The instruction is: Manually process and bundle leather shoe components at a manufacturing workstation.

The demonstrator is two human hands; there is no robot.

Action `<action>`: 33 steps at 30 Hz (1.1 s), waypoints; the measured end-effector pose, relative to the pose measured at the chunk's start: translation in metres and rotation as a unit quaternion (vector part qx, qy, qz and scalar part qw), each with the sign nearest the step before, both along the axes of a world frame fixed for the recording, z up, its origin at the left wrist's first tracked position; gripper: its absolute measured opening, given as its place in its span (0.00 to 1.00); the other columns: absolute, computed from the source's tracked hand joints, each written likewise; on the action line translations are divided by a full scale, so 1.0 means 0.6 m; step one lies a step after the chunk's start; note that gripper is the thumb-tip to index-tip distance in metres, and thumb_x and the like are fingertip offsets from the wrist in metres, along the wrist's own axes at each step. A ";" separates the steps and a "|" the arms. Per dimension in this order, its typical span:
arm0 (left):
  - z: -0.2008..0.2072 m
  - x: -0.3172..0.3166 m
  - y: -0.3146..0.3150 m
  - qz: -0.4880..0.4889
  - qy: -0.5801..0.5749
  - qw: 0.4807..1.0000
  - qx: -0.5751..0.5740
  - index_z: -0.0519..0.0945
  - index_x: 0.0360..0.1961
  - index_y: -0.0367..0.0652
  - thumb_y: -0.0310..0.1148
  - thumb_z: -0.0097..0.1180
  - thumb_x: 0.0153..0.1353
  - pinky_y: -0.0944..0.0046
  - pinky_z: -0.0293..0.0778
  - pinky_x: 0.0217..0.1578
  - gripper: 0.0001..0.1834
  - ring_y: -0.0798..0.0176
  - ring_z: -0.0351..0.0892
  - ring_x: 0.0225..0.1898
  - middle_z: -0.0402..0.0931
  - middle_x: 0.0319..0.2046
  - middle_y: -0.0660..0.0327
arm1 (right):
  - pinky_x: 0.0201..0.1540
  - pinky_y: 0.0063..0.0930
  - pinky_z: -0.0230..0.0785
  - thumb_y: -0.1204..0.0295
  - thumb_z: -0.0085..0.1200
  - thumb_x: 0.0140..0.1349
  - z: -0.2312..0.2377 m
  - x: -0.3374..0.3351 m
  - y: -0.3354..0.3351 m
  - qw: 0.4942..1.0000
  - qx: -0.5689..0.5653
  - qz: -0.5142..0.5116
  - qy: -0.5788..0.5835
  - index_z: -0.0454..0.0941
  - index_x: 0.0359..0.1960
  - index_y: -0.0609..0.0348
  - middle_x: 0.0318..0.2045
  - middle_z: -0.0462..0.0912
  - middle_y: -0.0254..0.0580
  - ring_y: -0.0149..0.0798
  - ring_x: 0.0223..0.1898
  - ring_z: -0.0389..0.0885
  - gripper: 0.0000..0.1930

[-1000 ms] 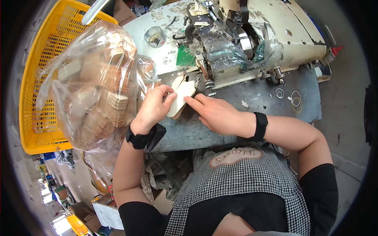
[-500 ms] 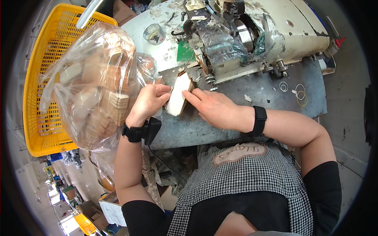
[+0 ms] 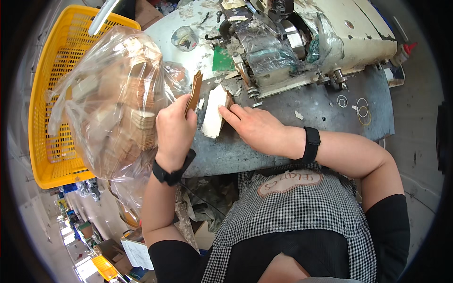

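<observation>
Between the thumb and fingers of my left hand (image 3: 175, 127) stands a thin bundle of brown leather-like strips (image 3: 194, 92), raised above the table and seen edge-on. My right hand (image 3: 257, 129) is closed on a stack of pale-topped, brown-edged strips (image 3: 214, 111) lying on the metal table. Its index finger presses on the white top face, while the other fingers curl along the right side. A narrow gap separates the bundle from the stack. The exact material of the strips is hard to tell.
A clear plastic bag (image 3: 106, 113) full of similar brown pieces fills a yellow basket (image 3: 40, 137) at left. Behind the stack stands a worn, cream-coloured machine (image 3: 363, 42). Thin rings (image 3: 342, 101), scraps and a round clear dish (image 3: 184, 38) lie on the table (image 3: 292, 141).
My left hand has moved slightly left, off the stack, and turned, now lifting a thin brown bundle upright. My right hand has stayed on the stack.
</observation>
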State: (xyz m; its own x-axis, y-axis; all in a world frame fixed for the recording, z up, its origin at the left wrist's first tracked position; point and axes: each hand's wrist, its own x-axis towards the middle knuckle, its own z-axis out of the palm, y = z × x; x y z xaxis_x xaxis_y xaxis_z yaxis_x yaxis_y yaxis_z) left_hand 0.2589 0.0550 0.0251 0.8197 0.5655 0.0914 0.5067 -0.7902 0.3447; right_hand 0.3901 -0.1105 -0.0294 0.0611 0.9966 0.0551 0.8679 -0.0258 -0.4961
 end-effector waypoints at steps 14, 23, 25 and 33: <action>-0.026 0.018 -0.073 -0.052 0.000 0.999 0.008 0.64 0.54 0.33 0.32 0.74 0.44 0.54 0.73 0.46 0.40 0.43 0.74 0.49 0.73 0.46 0.45 | 0.41 0.45 0.74 0.73 0.60 0.55 0.043 0.038 -0.024 0.990 0.045 -0.077 0.105 0.69 0.52 0.60 0.46 0.74 0.49 0.56 0.41 0.79 0.22; -0.028 0.041 -0.045 -0.010 0.075 0.995 -0.061 0.50 0.67 0.37 0.30 0.74 0.44 0.50 0.78 0.42 0.54 0.37 0.82 0.41 0.80 0.39 0.38 | 0.38 0.45 0.74 0.72 0.60 0.56 0.032 0.056 -0.058 0.987 0.035 -0.101 0.122 0.75 0.42 0.61 0.38 0.77 0.47 0.54 0.36 0.80 0.14; -0.036 0.036 -0.034 -0.026 0.032 0.997 -0.065 0.54 0.66 0.35 0.30 0.76 0.41 0.50 0.77 0.45 0.54 0.36 0.81 0.44 0.79 0.42 0.37 | 0.38 0.45 0.74 0.71 0.60 0.56 0.031 0.058 -0.060 0.987 0.030 -0.097 0.122 0.75 0.42 0.61 0.38 0.77 0.47 0.54 0.36 0.80 0.13; -0.038 0.031 -0.028 -0.019 0.013 0.996 -0.087 0.58 0.65 0.35 0.29 0.76 0.42 0.53 0.78 0.46 0.51 0.41 0.82 0.46 0.80 0.43 0.39 | 0.39 0.45 0.74 0.71 0.60 0.57 0.025 0.055 -0.062 0.989 0.008 -0.084 0.123 0.75 0.42 0.61 0.38 0.77 0.47 0.54 0.38 0.80 0.13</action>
State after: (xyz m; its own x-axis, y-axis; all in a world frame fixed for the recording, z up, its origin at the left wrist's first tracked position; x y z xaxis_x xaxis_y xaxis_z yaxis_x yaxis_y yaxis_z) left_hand 0.2778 0.0382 0.0023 0.8412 0.5401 -0.0268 0.4889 -0.7383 0.4647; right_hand 0.4228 -0.1476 -0.0145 0.2385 0.9706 0.0329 0.7054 -0.1498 -0.6928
